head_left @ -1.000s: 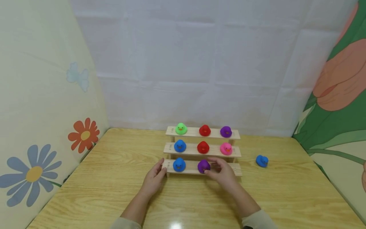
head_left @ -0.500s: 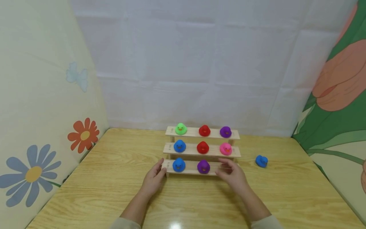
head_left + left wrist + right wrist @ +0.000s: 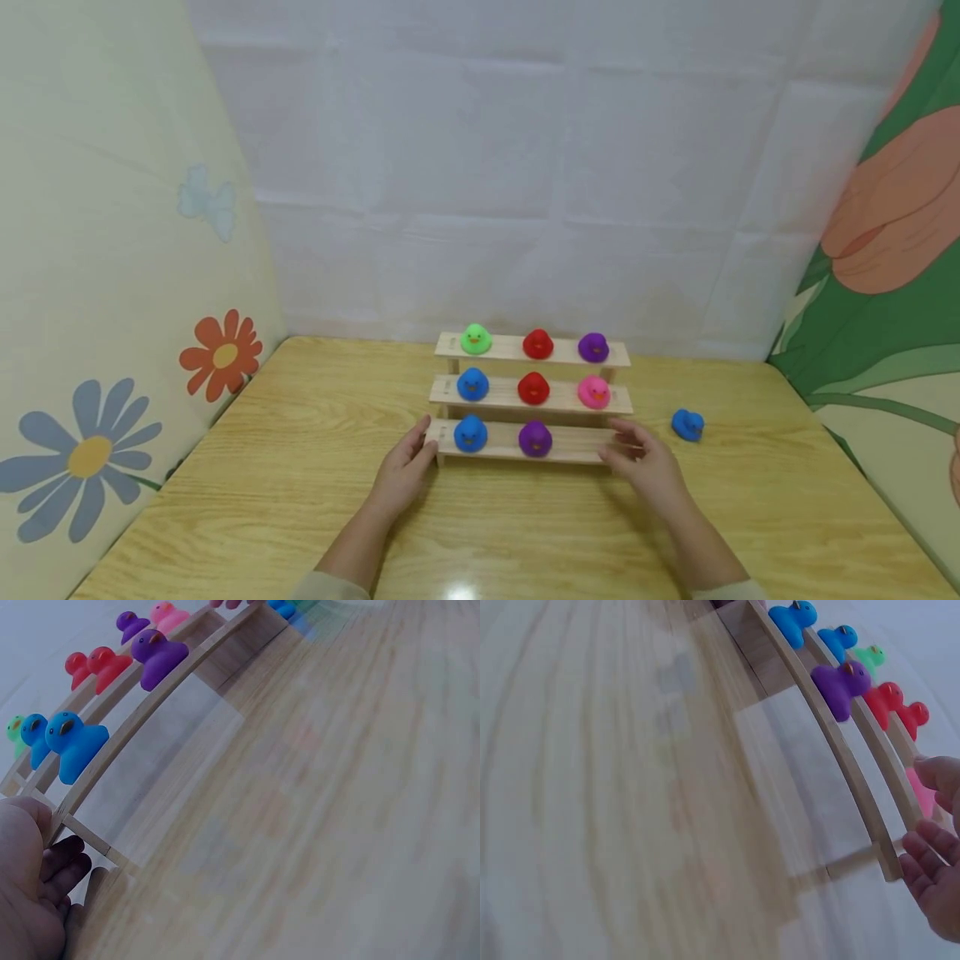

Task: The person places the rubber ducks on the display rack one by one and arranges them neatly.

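Observation:
A three-tier wooden display rack (image 3: 570, 444) stands on the table with small rubber ducks on it. My left hand (image 3: 402, 469) holds the left end of its lowest shelf; in the left wrist view the thumb (image 3: 34, 812) lies at the shelf end and the fingers curl below. At the right end, my right hand (image 3: 651, 467) has its thumb and fingers spread around the shelf's end, holding no duck. The lowest shelf bears a blue duck (image 3: 470, 434) at left and a purple duck (image 3: 536, 439) in the middle. Another blue duck (image 3: 687, 425) sits on the table, right of the rack.
On the middle shelf are a blue duck (image 3: 472, 384), a red duck (image 3: 533, 388) and a pink duck (image 3: 594, 392). Above sit a green duck (image 3: 476, 339), a red duck (image 3: 537, 344) and a purple duck (image 3: 593, 347). White cloth (image 3: 450, 167) hangs behind the table.
My right hand has left the purple duck on the lowest shelf and moved right along that shelf to its end. The left hand has stayed in place.

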`<move>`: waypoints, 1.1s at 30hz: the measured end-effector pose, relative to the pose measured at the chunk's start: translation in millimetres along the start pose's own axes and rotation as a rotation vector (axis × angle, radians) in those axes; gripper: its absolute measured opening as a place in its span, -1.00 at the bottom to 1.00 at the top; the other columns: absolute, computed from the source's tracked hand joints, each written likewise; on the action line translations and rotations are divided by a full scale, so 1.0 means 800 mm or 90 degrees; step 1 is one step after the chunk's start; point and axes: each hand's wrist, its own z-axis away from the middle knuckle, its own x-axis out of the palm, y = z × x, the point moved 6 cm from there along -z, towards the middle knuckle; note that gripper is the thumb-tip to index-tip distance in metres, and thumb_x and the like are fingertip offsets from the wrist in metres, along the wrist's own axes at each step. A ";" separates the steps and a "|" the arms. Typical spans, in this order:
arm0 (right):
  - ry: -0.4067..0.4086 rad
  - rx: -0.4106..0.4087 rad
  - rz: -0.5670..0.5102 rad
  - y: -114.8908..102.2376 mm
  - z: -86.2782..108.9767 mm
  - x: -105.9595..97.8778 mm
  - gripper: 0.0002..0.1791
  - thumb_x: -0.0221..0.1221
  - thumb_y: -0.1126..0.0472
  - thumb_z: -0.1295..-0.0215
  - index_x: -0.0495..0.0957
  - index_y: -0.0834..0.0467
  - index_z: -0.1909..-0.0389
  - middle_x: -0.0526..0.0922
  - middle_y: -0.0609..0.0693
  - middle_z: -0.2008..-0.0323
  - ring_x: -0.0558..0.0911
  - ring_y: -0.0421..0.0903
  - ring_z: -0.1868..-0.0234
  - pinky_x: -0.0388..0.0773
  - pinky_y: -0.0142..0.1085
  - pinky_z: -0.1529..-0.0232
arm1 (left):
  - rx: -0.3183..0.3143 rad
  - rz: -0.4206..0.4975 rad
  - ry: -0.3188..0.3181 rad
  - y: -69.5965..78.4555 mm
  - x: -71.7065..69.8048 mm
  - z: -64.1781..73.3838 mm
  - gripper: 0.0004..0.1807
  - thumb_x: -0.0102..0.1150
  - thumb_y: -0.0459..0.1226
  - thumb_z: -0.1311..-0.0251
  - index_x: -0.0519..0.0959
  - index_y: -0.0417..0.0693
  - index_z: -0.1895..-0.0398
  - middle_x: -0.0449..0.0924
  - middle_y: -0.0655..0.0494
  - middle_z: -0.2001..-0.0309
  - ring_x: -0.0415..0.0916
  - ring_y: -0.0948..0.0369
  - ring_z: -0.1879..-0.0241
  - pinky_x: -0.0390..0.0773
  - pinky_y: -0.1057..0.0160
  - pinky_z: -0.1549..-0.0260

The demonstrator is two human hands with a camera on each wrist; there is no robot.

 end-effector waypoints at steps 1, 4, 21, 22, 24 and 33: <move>0.005 -0.004 0.006 0.002 -0.001 -0.004 -0.49 0.33 0.21 -0.23 0.51 0.20 -0.20 0.59 0.20 -0.13 0.56 0.10 -0.16 0.57 -0.23 -0.15 | 0.000 0.001 0.001 0.000 0.000 0.000 -0.42 -0.09 -0.30 -0.48 0.12 -0.32 -0.48 0.32 -0.33 -0.37 0.28 -0.12 -0.39 0.29 -0.05 -0.37; 0.019 -0.019 0.023 0.007 -0.004 -0.017 -0.50 0.31 0.22 -0.26 0.49 0.25 -0.20 0.59 0.19 -0.15 0.54 0.09 -0.17 0.52 -0.37 -0.12 | 0.000 0.003 0.001 0.000 0.000 0.000 -0.42 -0.09 -0.30 -0.48 0.11 -0.32 -0.48 0.31 -0.33 -0.37 0.27 -0.12 -0.39 0.28 -0.05 -0.38; 0.041 0.028 0.092 0.040 -0.015 -0.085 -0.40 0.20 0.12 -0.37 0.32 0.24 -0.36 0.38 0.23 -0.35 0.39 0.10 -0.33 0.23 -0.77 0.05 | 0.000 0.004 -0.002 -0.001 0.000 -0.002 -0.42 -0.10 -0.32 -0.48 0.10 -0.34 -0.48 0.31 -0.33 -0.37 0.28 -0.11 -0.39 0.28 -0.06 -0.38; 0.041 0.032 0.094 0.042 -0.016 -0.088 -0.38 0.20 0.09 -0.37 0.31 0.24 -0.37 0.37 0.24 -0.36 0.38 0.11 -0.33 0.23 -0.76 0.05 | -0.001 0.004 -0.002 -0.001 0.000 -0.002 -0.42 -0.10 -0.32 -0.48 0.10 -0.34 -0.48 0.31 -0.32 -0.37 0.28 -0.11 -0.39 0.28 -0.06 -0.38; 0.043 0.045 0.093 0.047 -0.018 -0.094 -0.36 0.20 0.06 -0.37 0.30 0.24 -0.38 0.36 0.25 -0.36 0.37 0.14 -0.33 0.30 -0.68 0.00 | -0.003 0.004 -0.001 -0.001 0.000 -0.001 -0.42 -0.10 -0.32 -0.47 0.11 -0.34 -0.48 0.31 -0.32 -0.37 0.28 -0.11 -0.39 0.28 -0.05 -0.38; 0.083 0.053 0.102 0.057 -0.029 -0.115 -0.39 0.18 0.14 -0.38 0.29 0.30 -0.36 0.35 0.33 -0.35 0.32 0.20 -0.36 0.30 0.00 -0.36 | -0.001 0.001 0.002 -0.001 0.000 -0.001 -0.42 -0.09 -0.33 -0.47 0.11 -0.34 -0.48 0.32 -0.32 -0.37 0.29 -0.12 -0.38 0.29 -0.05 -0.38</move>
